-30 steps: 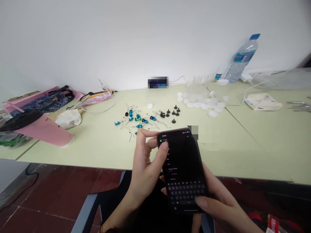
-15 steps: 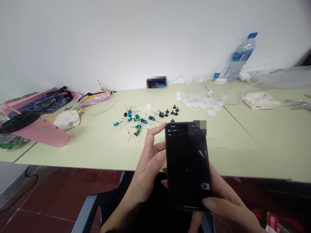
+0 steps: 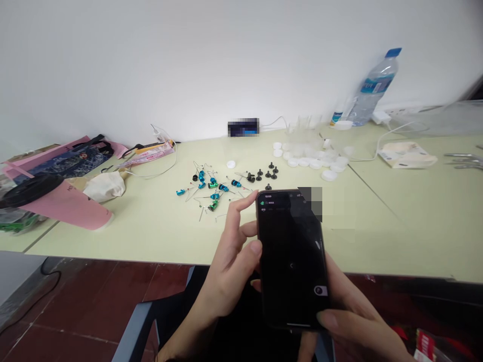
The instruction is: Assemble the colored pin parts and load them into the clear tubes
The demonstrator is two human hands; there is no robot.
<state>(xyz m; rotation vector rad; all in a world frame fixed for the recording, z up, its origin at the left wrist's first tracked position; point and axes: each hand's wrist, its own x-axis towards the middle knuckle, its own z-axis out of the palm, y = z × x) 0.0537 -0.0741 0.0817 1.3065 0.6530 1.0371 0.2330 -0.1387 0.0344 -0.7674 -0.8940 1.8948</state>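
A black smartphone [image 3: 292, 261] is held upright between both hands, its screen mostly dark with a small loading circle in the middle. My left hand [image 3: 234, 261] grips the phone's left edge, with the thumb on its side and the index finger at the upper corner. At the lower right, my right hand [image 3: 350, 311] holds the phone with its thumb on the bottom corner; its other fingers are partly hidden behind. Beyond the phone lie several small blue and green metal parts with thin wires [image 3: 213, 187] and several black knob-like pieces [image 3: 268, 174].
On the left a pink cup [image 3: 71, 203] with a black lid leans over beside bags. White round caps [image 3: 315, 163] and clear containers stand at back right, near a water bottle [image 3: 377, 88]. A white cable [image 3: 377, 151] crosses the table [image 3: 396, 241]. Metal tools lie far right.
My left thumb has shifted slightly up and right onto the phone's edge. The phone stays in both hands, and the table items have not moved.
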